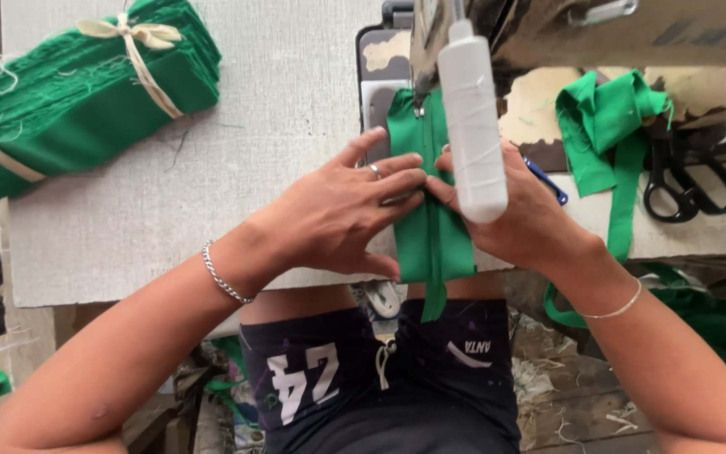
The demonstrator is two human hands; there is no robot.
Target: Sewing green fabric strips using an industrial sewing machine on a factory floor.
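A person sits at a sewing machine [430, 34] and presses a folded green fabric piece [432, 240] flat on the white table [212, 202], with both hands meeting over it. The left hand [342, 214] lies palm down on the left half of the fabric, its fingers stretched out and held together, their tips reaching the centre seam; a ring sits on one finger and a chain bracelet [224, 277] circles the wrist. The right hand [523, 219] rests on the right side of the fabric, its fingertips touching those of the left hand, but a white plastic bottle [472, 118] hanging on the machine stands in front of it, so I cannot tell whether its fingers are flat or curled. A thin bangle [615, 309] sits on the right wrist. The fabric piece runs from under the machine's needle area down to the near table edge, where a narrow green strip hangs off over the person's lap. A blue pen-like tool [546, 181] pokes out just behind the right hand. To the right lie a crumpled green fabric scrap [607, 126] and, just beside it, black scissors [689, 187]. At the far left of the table rests a bundle of green fabric pieces [77, 92] tied with pale strips.
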